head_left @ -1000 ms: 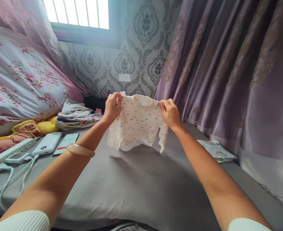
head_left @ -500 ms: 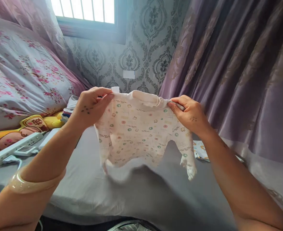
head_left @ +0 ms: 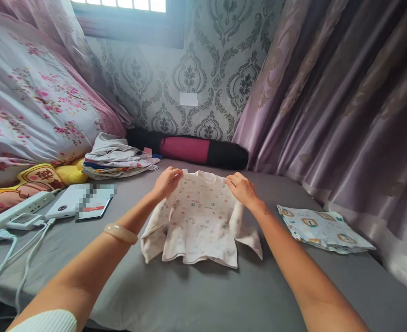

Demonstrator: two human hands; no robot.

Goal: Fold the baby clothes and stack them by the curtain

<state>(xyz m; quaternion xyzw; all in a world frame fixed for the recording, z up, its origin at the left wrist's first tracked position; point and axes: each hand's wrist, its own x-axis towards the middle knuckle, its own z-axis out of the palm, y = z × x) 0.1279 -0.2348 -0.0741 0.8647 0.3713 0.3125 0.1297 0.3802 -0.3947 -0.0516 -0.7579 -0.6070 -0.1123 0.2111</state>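
Note:
A small cream long-sleeved baby shirt (head_left: 201, 216) with a fine print of little figures lies on the grey bed sheet (head_left: 148, 297), neckline away from me and hem towards me. At its left shoulder, by a white tag, my left hand (head_left: 169, 180) is closed on the cloth. My right hand (head_left: 242, 186) pinches the opposite shoulder. Both sleeves hang out to the sides, bent downward. A pale bangle (head_left: 121, 234) sits on my left forearm.
Folded printed cloth (head_left: 324, 229) lies at the right. A pile of clothes (head_left: 116, 157) and a black and red bolster (head_left: 186, 150) are at the back. At the left are a power strip (head_left: 16, 216), white cables, a white device (head_left: 67, 201) and a phone (head_left: 96, 205).
Both hands have moved down and away from me, bringing the shirt from hanging in the air down onto the bed. The grip at both shoulders stays.

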